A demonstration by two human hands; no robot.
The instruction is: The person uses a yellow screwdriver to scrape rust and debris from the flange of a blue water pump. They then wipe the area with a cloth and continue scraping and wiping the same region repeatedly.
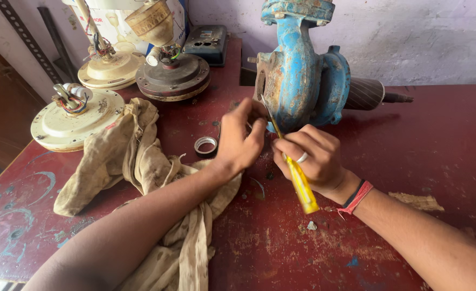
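A rusty blue pump body (302, 70) stands at the back of the dark red worktable (437, 145), its ribbed shaft end pointing right. My right hand (313, 159) grips a yellow-handled screwdriver (297, 178), whose tip reaches up to the pump's left flange. My left hand (240, 137) is at that same flange, fingers pinched together against the rusty face; whether it holds something small I cannot tell. My left forearm lies over a dirty beige rag (141, 161).
Three ceiling fan motors stand at the back left: two cream ones (70, 121) (111, 67) and a dark rusty one (173, 75). A roll of tape (205, 145) lies beside the rag. A dark switch box (208, 43) leans near the wall.
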